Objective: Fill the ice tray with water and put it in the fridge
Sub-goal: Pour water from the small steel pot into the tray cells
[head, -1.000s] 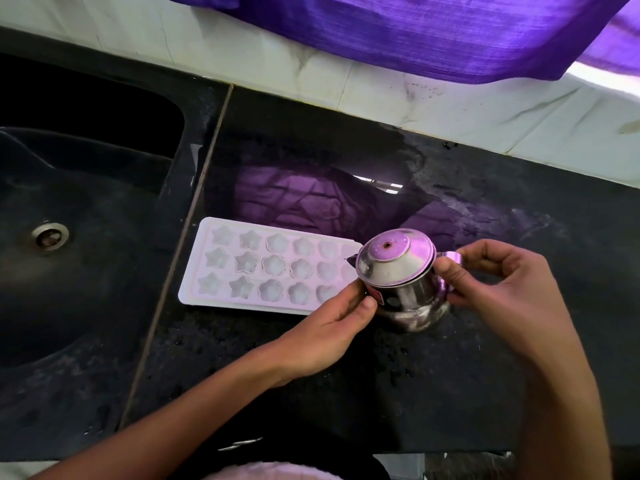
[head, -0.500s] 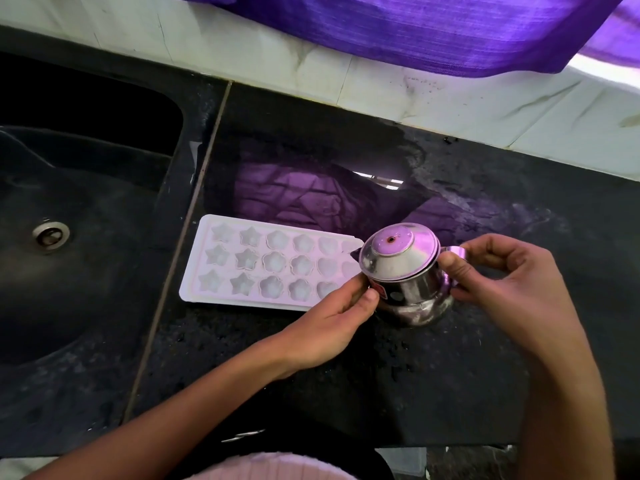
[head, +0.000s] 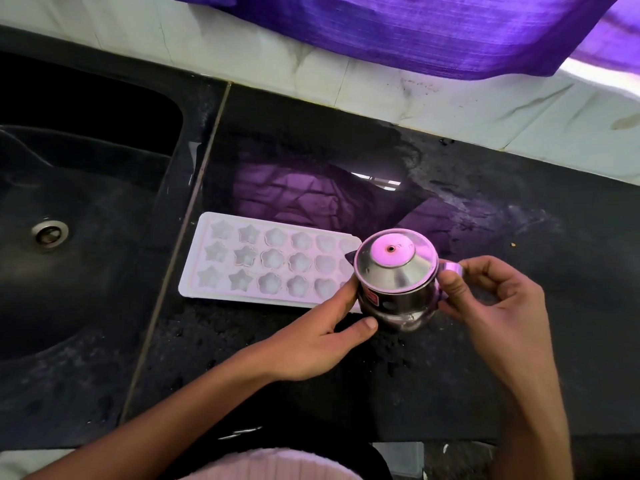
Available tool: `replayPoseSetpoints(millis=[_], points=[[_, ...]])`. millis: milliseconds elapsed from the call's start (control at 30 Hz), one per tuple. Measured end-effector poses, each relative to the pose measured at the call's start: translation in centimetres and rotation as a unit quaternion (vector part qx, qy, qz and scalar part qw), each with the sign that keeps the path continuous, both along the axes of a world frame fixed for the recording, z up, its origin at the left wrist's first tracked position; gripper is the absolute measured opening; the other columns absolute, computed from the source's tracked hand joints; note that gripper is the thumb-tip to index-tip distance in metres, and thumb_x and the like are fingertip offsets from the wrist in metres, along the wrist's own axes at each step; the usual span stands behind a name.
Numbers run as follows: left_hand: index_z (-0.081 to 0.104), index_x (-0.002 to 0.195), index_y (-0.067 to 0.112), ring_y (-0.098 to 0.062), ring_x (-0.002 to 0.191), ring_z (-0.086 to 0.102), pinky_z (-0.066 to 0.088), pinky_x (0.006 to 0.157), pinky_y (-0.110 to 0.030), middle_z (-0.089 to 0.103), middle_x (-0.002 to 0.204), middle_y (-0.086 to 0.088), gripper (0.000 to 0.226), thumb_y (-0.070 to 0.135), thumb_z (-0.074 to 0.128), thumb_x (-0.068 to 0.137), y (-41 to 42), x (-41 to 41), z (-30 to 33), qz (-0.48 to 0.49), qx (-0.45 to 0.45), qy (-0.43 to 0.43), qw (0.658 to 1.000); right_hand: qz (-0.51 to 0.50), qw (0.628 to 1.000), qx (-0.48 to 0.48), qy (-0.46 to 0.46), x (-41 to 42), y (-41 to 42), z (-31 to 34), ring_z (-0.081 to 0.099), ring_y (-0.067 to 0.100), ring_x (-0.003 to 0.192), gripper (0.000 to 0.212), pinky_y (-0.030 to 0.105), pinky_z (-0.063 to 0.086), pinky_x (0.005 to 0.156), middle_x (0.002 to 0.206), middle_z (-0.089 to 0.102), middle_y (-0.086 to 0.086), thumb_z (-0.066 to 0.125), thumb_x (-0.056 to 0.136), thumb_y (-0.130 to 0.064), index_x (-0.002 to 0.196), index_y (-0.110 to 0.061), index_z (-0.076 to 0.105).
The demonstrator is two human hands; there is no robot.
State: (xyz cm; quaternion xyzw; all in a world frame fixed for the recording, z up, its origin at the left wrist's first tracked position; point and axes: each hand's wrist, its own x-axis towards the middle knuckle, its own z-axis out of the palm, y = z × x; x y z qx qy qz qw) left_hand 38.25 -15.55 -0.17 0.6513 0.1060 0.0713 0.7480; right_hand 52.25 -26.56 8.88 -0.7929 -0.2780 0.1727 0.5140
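Observation:
A white ice tray [head: 263, 265] with star and flower shaped cells lies flat on the black counter [head: 519, 358]. At its right end a small steel jug [head: 398, 289] with a domed lid overlaps the tray's corner. My left hand [head: 322, 334] cups the jug's lower left side, thumb under its belly. My right hand [head: 491, 306] pinches the jug's handle on the right. The jug hides the tray's rightmost cells. Whether the cells hold water is unclear.
A black sink [head: 69, 237] with a metal drain [head: 50, 232] lies to the left, past a seam in the counter. A white tiled ledge [head: 450, 109] runs along the back, with a purple cloth [head: 415, 32] hanging over it. The counter's front edge is near my body.
The jug has stayed at the tray's right end, held in both hands, and has turned slightly more upright. The tray has not moved.

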Motion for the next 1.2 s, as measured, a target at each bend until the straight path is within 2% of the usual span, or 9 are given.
replayPoseSetpoints(millis=[100,167,267,333,433,567,800,1033,1200], points=[[0.017,0.139,0.038,0.013,0.137,0.018,0.017,0.114,-0.014,0.023,0.148,0.027,0.058,0.014,0.045,0.094,-0.3,-0.2,0.4,-0.027,-0.046,-0.005,0.999,-0.021,1.000,-0.014,-0.013,-0.4,-0.7,-0.3,0.066,0.011,0.069,0.009,0.026,0.059,0.065,0.075,0.072,-0.002,0.072,0.076,-0.015,0.075,-0.008,0.065],[0.019,0.135,0.037,0.020,0.131,0.024,0.022,0.107,-0.007,0.025,0.143,0.028,0.055,0.006,0.043,0.096,-0.7,-0.2,0.7,-0.037,-0.074,-0.003,0.997,-0.032,0.999,-0.028,-0.029,-0.5,-1.2,-0.5,0.068,0.018,0.071,0.008,0.028,0.059,0.066,0.075,0.072,-0.001,0.073,0.076,-0.015,0.074,-0.011,0.067],[0.019,0.132,0.032,0.028,0.119,0.031,0.027,0.098,-0.001,0.029,0.135,0.028,0.053,-0.005,0.037,0.098,-1.2,-0.2,0.7,-0.047,-0.095,0.005,0.994,-0.043,0.996,-0.061,-0.050,-0.8,-1.6,-0.6,0.070,0.019,0.073,0.008,0.041,0.059,0.072,0.074,0.073,-0.003,0.075,0.075,-0.019,0.072,-0.016,0.068],[0.023,0.131,0.030,0.029,0.116,0.033,0.028,0.096,-0.001,0.031,0.133,0.028,0.050,-0.005,0.037,0.098,-1.4,-0.2,0.6,-0.047,-0.101,0.011,0.994,-0.049,0.994,-0.079,-0.060,-1.0,-1.8,-0.6,0.070,0.015,0.072,0.009,0.048,0.058,0.075,0.074,0.073,-0.007,0.076,0.074,-0.021,0.071,-0.019,0.068],[0.022,0.132,0.034,0.029,0.115,0.035,0.029,0.097,-0.002,0.033,0.133,0.029,0.052,-0.003,0.038,0.098,-1.7,-0.2,0.7,-0.042,-0.113,0.018,0.993,-0.052,0.992,-0.090,-0.068,-1.2,-1.8,-0.5,0.069,0.014,0.070,0.009,0.051,0.057,0.075,0.073,0.072,-0.009,0.077,0.073,-0.025,0.073,-0.023,0.069],[0.024,0.125,0.040,0.030,0.113,0.035,0.029,0.095,0.000,0.033,0.130,0.031,0.053,-0.003,0.038,0.098,-1.9,-0.2,0.9,-0.039,-0.119,0.017,0.992,-0.048,0.991,-0.093,-0.078,-1.3,-1.8,-0.1,0.069,0.011,0.073,0.010,0.050,0.056,0.076,0.075,0.072,-0.013,0.077,0.072,-0.027,0.078,-0.029,0.069],[0.024,0.125,0.040,0.030,0.114,0.035,0.029,0.095,-0.001,0.033,0.130,0.031,0.053,-0.004,0.038,0.098,-2.0,-0.4,1.0,-0.039,-0.120,0.012,0.992,-0.034,0.993,-0.086,-0.077,-1.2,-1.6,0.5,0.070,0.014,0.077,0.012,0.052,0.056,0.077,0.077,0.073,-0.010,0.078,0.070,-0.028,0.078,-0.027,0.069],[0.024,0.129,0.039,0.025,0.121,0.033,0.028,0.099,-0.003,0.034,0.133,0.032,0.054,-0.003,0.040,0.098,-2.0,-0.6,0.9,-0.039,-0.119,0.009,0.992,-0.026,0.995,-0.070,-0.073,-1.5,-1.5,1.2,0.069,0.011,0.070,0.018,0.046,0.058,0.074,0.076,0.072,-0.010,0.073,0.062,-0.040,0.076,-0.029,0.069],[0.019,0.134,0.034,0.026,0.122,0.030,0.026,0.099,-0.002,0.031,0.134,0.032,0.057,-0.004,0.040,0.097,-2.0,-0.6,0.9,-0.040,-0.103,0.007,0.994,-0.026,0.995,-0.068,-0.066,-1.4,-1.5,1.0,0.069,0.011,0.067,0.009,0.048,0.058,0.075,0.075,0.072,-0.008,0.076,0.070,-0.028,0.075,-0.027,0.069]])
